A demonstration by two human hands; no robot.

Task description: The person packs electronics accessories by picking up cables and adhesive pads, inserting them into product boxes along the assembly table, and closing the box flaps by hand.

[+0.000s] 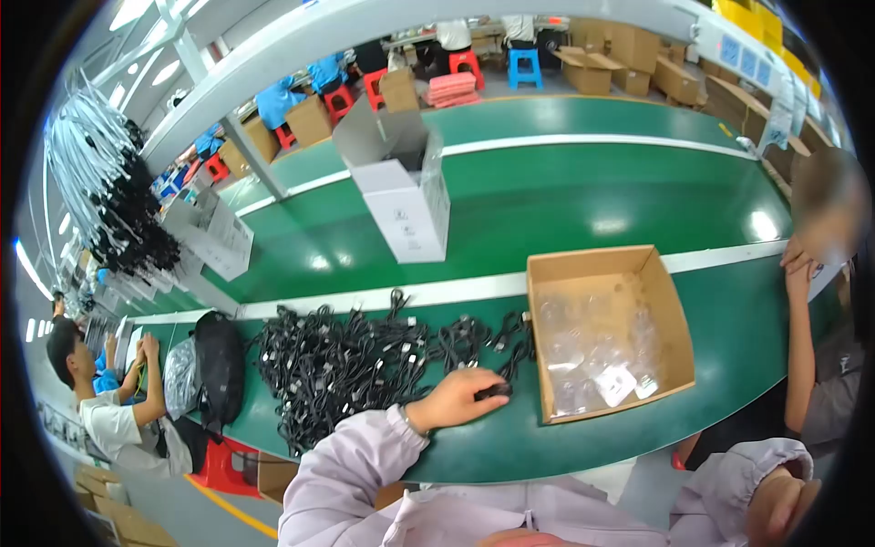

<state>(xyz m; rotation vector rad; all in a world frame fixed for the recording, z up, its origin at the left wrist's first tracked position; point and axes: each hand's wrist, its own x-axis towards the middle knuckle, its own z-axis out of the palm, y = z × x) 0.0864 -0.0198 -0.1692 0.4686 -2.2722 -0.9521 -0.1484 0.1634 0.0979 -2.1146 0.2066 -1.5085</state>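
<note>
On the green table, my left hand (458, 398) is closed round a small black object (493, 392), which looks like a bundled cable end. A large heap of black cables (337, 369) lies to its left, with smaller bundles (460, 342) just beyond it. To the right of that hand stands an open cardboard box (684, 365) holding clear plastic pieces (583, 351) and white cards (615, 385). My right hand (782, 503) is low at the right edge, off the table, its fingers cut off and unclear.
An open white carton (407, 214) stands on the green surface beyond a white rail (456, 290). Black and clear bags (217, 374) lie left of the cables. Co-workers sit at left and right; cables hang at upper left.
</note>
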